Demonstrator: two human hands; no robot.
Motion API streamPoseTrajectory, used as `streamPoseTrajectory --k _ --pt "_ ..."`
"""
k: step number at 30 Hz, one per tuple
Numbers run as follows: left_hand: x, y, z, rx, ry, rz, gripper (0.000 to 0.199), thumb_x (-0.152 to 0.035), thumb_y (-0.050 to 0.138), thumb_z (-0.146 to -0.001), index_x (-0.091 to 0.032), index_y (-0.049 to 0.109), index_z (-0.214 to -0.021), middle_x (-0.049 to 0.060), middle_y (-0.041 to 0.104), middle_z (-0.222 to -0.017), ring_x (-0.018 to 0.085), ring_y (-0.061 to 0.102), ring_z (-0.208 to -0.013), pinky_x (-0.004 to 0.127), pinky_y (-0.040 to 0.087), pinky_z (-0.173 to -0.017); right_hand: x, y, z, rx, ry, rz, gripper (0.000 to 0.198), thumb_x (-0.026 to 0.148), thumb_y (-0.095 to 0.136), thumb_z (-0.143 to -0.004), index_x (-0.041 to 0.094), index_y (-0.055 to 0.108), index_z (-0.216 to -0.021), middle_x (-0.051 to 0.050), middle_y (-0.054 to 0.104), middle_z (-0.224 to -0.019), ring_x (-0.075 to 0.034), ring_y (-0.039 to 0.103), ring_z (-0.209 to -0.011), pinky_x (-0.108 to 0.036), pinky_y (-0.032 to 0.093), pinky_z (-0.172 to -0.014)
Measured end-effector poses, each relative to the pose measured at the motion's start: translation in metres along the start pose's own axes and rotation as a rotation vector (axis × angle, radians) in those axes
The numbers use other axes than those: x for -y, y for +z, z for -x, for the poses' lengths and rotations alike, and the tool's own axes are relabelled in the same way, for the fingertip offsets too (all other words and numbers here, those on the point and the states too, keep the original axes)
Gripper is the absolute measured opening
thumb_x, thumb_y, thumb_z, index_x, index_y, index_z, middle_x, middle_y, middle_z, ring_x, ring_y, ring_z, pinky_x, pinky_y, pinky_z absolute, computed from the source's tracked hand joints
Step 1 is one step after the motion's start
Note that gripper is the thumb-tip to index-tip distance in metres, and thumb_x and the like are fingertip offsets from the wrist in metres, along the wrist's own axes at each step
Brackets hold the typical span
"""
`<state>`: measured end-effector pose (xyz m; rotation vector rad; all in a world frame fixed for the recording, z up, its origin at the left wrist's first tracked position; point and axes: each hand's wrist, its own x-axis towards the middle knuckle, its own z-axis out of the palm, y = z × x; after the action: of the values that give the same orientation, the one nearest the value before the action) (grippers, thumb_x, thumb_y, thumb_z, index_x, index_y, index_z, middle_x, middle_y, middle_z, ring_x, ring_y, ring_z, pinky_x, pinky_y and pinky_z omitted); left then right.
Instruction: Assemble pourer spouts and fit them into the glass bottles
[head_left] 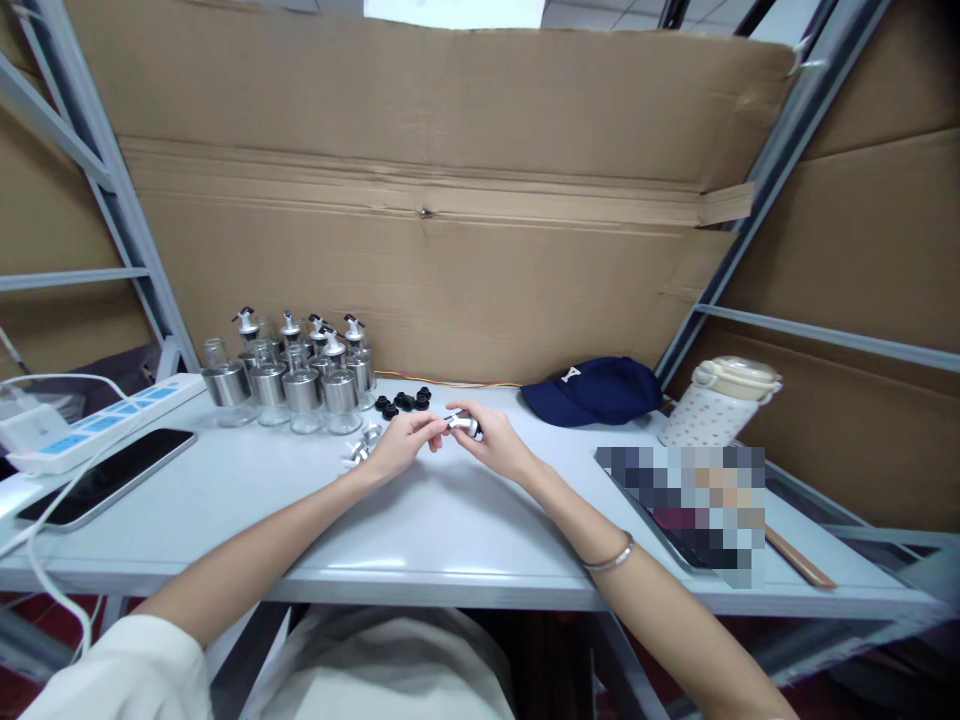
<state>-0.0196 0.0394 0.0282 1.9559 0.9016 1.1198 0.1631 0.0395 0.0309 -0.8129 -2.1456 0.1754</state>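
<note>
Between my two hands, above the middle of the table, is a silver bottle pourer spout (462, 424) with a dark part at its end. My right hand (496, 440) grips it with the fingers and thumb. The closed fingertips of my left hand (403, 444) pinch its near-left end. Beside my left wrist lie several loose silver spout pieces (364, 442). Small black stoppers (405, 402) are grouped just behind my hands. To the left stand several glass bottles with steel bands (303, 394), some topped with silver spouts (330, 342) and others bare-necked.
A white power strip (112, 420) and a phone (112, 478) with cables occupy the left side. On the right are a navy cap (596, 390), a dotted cup (712, 405), a blurred flat item (675, 510) and a brown stick (799, 558). Cardboard (450, 290) walls the back.
</note>
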Motion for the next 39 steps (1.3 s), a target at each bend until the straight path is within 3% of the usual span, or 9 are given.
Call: streamPoseTrajectory --k 6,10,15,20,29,39 --pt "-0.003 0.002 0.001 0.064 -0.012 0.064 0.036 -0.045 0.052 -0.078 -0.017 0.058 -0.056 0.001 0.059 -0.057 0.016 0.055 -0.059 0.026 0.045 -0.064 0.004 -0.001 -0.001 -0.035 0.054 -0.087 0.017 0.027 0.062 -0.076 0.017 0.06 -0.089 -0.001 0.064 -0.073 -0.009 0.05 -0.052 -0.021 0.044 -0.054" --pt "-0.002 0.003 0.002 0.073 -0.02 0.049 0.035 -0.041 0.05 -0.08 -0.017 0.058 -0.056 0.001 0.06 -0.057 0.016 0.056 -0.06 0.026 0.044 -0.066 0.004 -0.001 -0.002 -0.045 0.133 -0.15 0.021 0.034 0.069 -0.073 0.018 0.059 -0.08 0.001 0.062 -0.066 -0.009 0.05 -0.051 -0.021 0.042 -0.052" --pt "-0.004 0.003 0.003 0.073 -0.018 0.086 0.038 -0.041 0.048 -0.083 -0.017 0.06 -0.056 0.002 0.061 -0.06 0.016 0.055 -0.062 0.025 0.042 -0.066 0.006 -0.003 -0.003 -0.056 0.166 -0.197 0.023 0.036 0.069 -0.071 0.018 0.056 -0.079 0.003 0.058 -0.062 -0.009 0.047 -0.051 -0.021 0.04 -0.052" --pt "-0.007 0.004 0.004 0.091 -0.033 0.088 0.039 -0.042 0.05 -0.081 -0.016 0.061 -0.054 0.002 0.061 -0.059 0.015 0.054 -0.06 0.025 0.04 -0.065 0.006 -0.002 -0.001 -0.07 0.186 -0.149 0.041 0.037 0.076 -0.061 0.021 0.046 -0.084 0.007 0.051 -0.06 -0.008 0.04 -0.046 -0.02 0.035 -0.048" --pt "-0.006 0.0 0.003 0.095 -0.059 0.07 0.039 -0.045 0.051 -0.077 -0.014 0.065 -0.057 0.003 0.064 -0.061 0.015 0.055 -0.063 0.025 0.04 -0.068 0.011 0.002 -0.001 -0.162 0.199 -0.12 0.049 0.037 0.072 -0.061 0.024 0.032 -0.086 0.006 0.049 -0.07 -0.007 0.043 -0.045 -0.02 0.035 -0.044" --pt "-0.013 0.001 0.005 0.076 -0.078 0.058 0.04 -0.046 0.051 -0.076 -0.015 0.061 -0.053 0.003 0.064 -0.061 0.017 0.056 -0.067 0.027 0.041 -0.071 0.012 0.006 0.002 -0.221 0.112 -0.009 0.04 0.032 0.066 -0.064 0.023 0.032 -0.082 0.007 0.045 -0.067 -0.006 0.04 -0.045 -0.018 0.035 -0.045"
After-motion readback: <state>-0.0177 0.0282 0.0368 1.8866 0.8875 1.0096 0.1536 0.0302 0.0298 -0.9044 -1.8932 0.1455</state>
